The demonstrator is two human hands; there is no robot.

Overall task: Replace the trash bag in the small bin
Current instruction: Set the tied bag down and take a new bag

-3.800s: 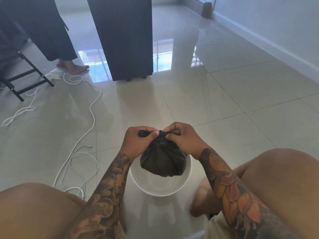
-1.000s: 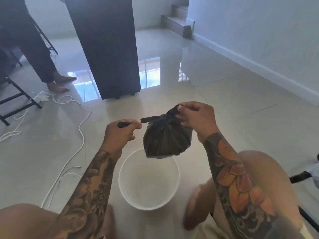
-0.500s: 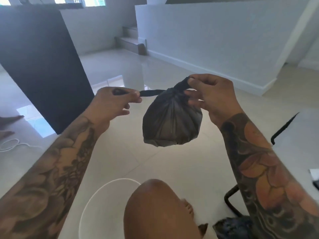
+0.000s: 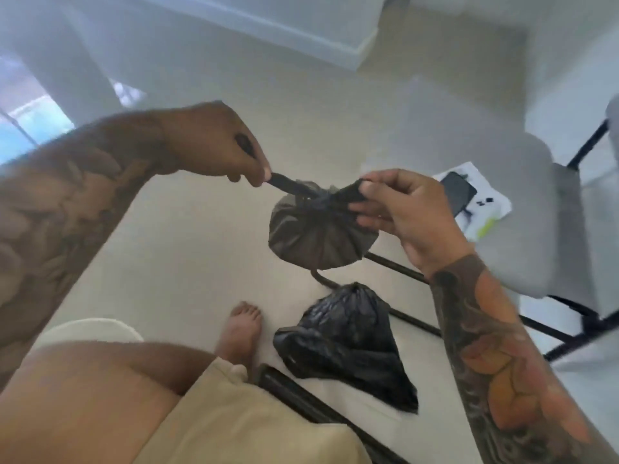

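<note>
A small tied black trash bag [image 4: 315,236] hangs in the air between my hands. My left hand [image 4: 217,142] pinches one black tie end stretched out to the left of the knot. My right hand [image 4: 402,209] pinches the other end at the knot on the bag's right side. The white bin [image 4: 90,329] shows only as a curved rim at the lower left, behind my knee. A second crumpled black bag [image 4: 348,343] lies on the tiled floor below the held bag.
A grey padded chair [image 4: 549,222] on black metal legs stands at the right. On its seat lie a dark phone [image 4: 457,192] and a white sheet. My bare foot [image 4: 239,329] rests beside the crumpled bag. A white low wall runs along the back.
The view has swung to the right and down, away from the bin. Both hands have carried the tied bag rightward over the crumpled bag and toward the chair.
</note>
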